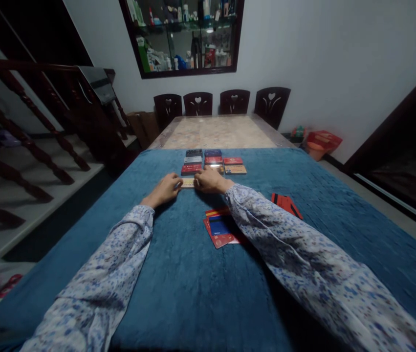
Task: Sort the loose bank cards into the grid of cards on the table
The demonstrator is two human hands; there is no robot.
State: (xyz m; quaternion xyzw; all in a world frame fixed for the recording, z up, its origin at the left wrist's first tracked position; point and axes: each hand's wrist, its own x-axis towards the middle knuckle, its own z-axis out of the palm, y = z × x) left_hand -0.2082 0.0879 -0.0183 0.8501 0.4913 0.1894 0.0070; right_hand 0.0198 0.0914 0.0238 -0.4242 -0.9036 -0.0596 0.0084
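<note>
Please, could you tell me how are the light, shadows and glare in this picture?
Head view: dim overall, with a dark shadow on the blue cloth below the right sleeve; head view: a bright glint on a card by the right hand.

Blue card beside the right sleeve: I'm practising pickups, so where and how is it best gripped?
Probably pinch the blue card by its left edge, coming from the left: it lies flat over a red card, and the right sleeve hides its right end.

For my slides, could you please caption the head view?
Left hand and right hand touch opposite ends of a pale yellow rectangular card on blue fabric.
</note>
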